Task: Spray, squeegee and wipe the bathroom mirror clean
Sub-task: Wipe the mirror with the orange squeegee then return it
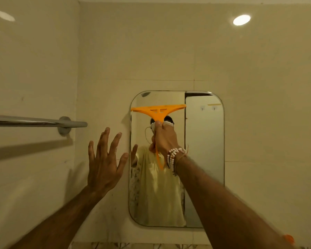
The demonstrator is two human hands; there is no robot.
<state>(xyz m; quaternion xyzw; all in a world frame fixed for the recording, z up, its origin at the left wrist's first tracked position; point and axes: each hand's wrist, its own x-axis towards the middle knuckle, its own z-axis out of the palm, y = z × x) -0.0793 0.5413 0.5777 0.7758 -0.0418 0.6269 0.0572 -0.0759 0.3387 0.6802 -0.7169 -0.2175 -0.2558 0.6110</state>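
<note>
A rounded rectangular mirror [205, 141] hangs on the cream tiled wall ahead. An orange squeegee [158, 110] lies against its upper left part, blade on top and roughly level, reaching the mirror's left edge. My right hand [162, 137], with bead bracelets at the wrist, is shut on the squeegee's handle. My left hand [104, 159] is raised with fingers spread, just left of the mirror's left edge, holding nothing. The mirror reflects a person in a pale yellow shirt and both hands.
A chrome towel bar [34, 122] sticks out from the left wall at squeegee height, ending near my left hand. A round ceiling light [241, 20] glows at top right. A small orange thing [288, 239] shows at the bottom right, partly behind my right arm.
</note>
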